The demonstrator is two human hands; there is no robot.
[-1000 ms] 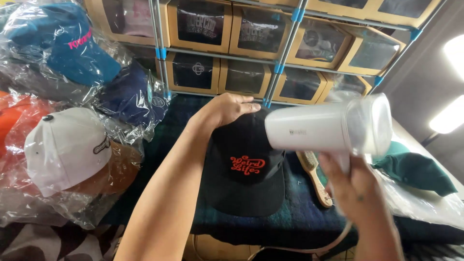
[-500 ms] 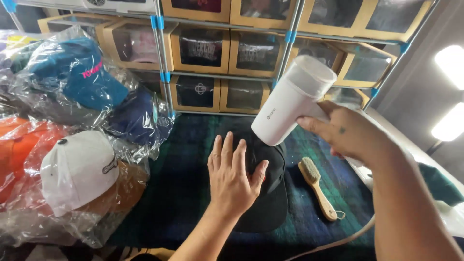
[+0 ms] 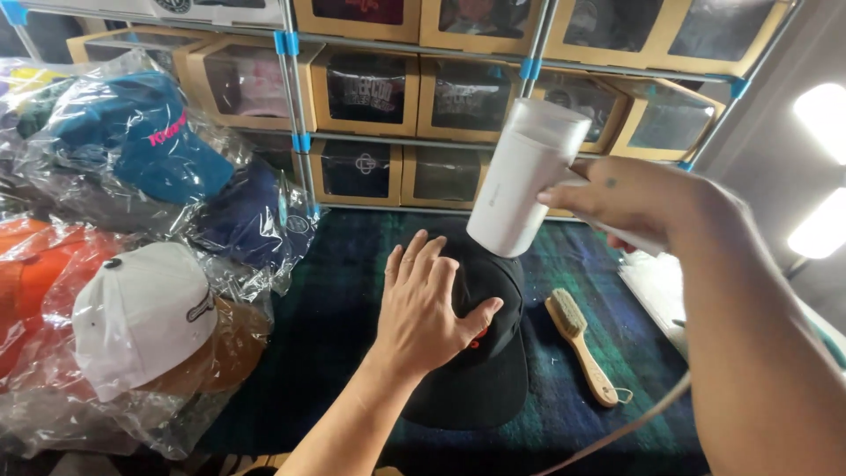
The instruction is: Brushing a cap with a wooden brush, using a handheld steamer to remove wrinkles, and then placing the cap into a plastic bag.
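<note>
- Since half a second ago, the left hand (image 3: 429, 306) has stayed flat on the black fabric baseball cap (image 3: 480, 339), while the right hand (image 3: 639, 201) has swung the white plastic handheld steamer (image 3: 527, 179) lower, so its bottom end now sits just above the crown.
- Left fingers (image 3: 421, 261) are spread wide and pressed on the crown, gripping nothing; right fingers are wrapped round the steamer's handle, with a pale cord trailing down to the lower right.
- That cap rests mid-tabletop on a dark green-and-blue plaid cloth (image 3: 344, 300), brim toward the viewer.
- It looks light and soft in the crown and stiffer at the brim, so I'd take hold at the brim or cup the crown.
- A wooden-handled bristle brush (image 3: 580, 346) lies just right of the cap.
- Left of it, caps bagged in crinkly clear plastic pile up: a white one (image 3: 141, 313), a teal one (image 3: 132, 132), a navy one (image 3: 251, 211) and orange ones.
- Behind, a metal rack with blue joints holds tan cardboard boxes with dark windows (image 3: 361, 88).
</note>
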